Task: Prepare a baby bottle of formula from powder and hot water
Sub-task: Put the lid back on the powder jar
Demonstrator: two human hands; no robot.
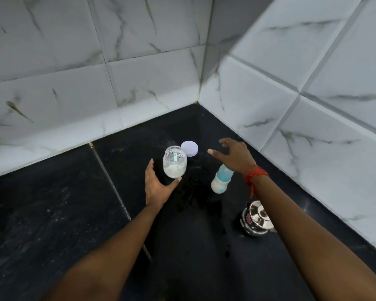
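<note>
A clear jar (174, 162) with white powder at its bottom and a pale green scoop inside stands open on the black counter (52, 213). Its lilac lid (189, 148) lies flat just behind it. My left hand (157, 186) is spread open beside the jar's near left side, thumb tip at its base, not gripping it. A baby bottle (221, 180) with a blue cap and milky liquid stands to the right. My right hand (231, 154) hovers open above and behind the bottle, fingers spread toward the lid, a red thread on its wrist.
A shiny steel kettle (255, 218) stands at the near right, partly hidden under my right forearm. White marble-tiled walls (291, 105) close the corner behind and to the right. Dark wet spots mark the counter between jar and bottle.
</note>
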